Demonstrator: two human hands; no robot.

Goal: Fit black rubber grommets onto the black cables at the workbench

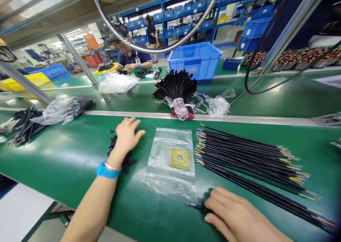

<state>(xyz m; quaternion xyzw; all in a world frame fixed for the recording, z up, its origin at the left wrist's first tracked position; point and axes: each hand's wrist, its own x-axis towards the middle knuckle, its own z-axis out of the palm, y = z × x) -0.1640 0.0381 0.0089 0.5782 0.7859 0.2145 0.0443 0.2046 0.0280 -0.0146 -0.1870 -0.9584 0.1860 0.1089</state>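
My left hand (127,137) reaches out over a pile of small black parts (112,146), with thumb and fingers apart and a blue band on the wrist. Part of that pile is hidden beneath the hand and forearm. Near the front edge, my right hand (231,212) is closed around a black cable (197,206) whose coloured wire ends stick out to the left. A dark piece shows at the fingertips, too hidden to make out. Between the hands lies a clear zip bag (162,157) with a yellowish square plate (176,160) that has a hole in it.
Black cables (239,153) with coloured wire ends lie in rows on the right. Behind the metal strip stand a wrapped cable bundle (181,89) and a blue crate (195,59). A metal hose (160,50) hangs overhead. A co-worker (133,55) sits opposite.
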